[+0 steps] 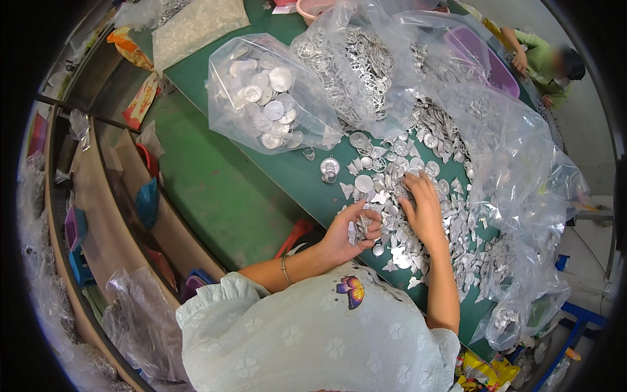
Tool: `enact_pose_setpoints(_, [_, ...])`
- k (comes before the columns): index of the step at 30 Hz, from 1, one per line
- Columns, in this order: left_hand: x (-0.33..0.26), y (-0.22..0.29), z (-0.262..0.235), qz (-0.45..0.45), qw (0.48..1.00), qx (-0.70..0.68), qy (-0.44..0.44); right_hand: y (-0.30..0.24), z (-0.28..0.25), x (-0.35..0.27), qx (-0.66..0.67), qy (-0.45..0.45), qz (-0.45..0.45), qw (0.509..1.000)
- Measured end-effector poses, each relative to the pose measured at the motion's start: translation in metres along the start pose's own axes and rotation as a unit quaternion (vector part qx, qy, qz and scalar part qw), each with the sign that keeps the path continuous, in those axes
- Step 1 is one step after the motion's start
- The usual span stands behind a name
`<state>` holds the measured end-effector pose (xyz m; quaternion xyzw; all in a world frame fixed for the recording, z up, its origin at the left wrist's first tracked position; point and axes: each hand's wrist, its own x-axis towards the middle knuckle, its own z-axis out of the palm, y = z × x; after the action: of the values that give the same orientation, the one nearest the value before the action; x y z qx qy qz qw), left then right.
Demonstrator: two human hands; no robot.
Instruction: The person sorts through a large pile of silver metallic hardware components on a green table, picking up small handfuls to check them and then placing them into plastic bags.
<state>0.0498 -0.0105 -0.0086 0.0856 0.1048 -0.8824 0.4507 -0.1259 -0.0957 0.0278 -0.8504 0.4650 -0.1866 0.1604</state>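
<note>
Many small silver metal pieces point(464, 261), some round and some irregular in outline, are strewn over the green table point(304, 179). My left hand point(353, 232) is curled, palm up, around several silver metal pieces point(360, 227) at the table's near edge. Over the heap, my right hand point(423, 206) reaches down with its fingers bent onto the pieces; whether it pinches one is hidden under the fingertips. A round silver medallion point(330, 168) lies apart from the heap, to the left. Beyond it stands a clear plastic bag point(222, 104) of larger round silver discs.
Clear bags with silver ring-like pieces point(356, 72) stand at the back, beside a purple basket point(486, 62). Loose plastic sheeting point(522, 176) covers the table's right side. A person in green point(539, 59) is at the far right. Shelves point(124, 196) with bins line the left.
</note>
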Motion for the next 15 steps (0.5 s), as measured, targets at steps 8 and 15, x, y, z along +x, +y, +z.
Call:
enact_pose_setpoints(8, [0.000,-0.004,0.013,0.034,0.995,0.038,0.088,0.018,-0.040,-0.025,0.296,-0.148,0.195,0.923])
enact_pose_setpoints(15, [-0.001,-0.012,0.031,0.003,0.993,0.023,0.113,0.009,-0.002,0.009,-0.006,-0.006,-0.014,1.000])
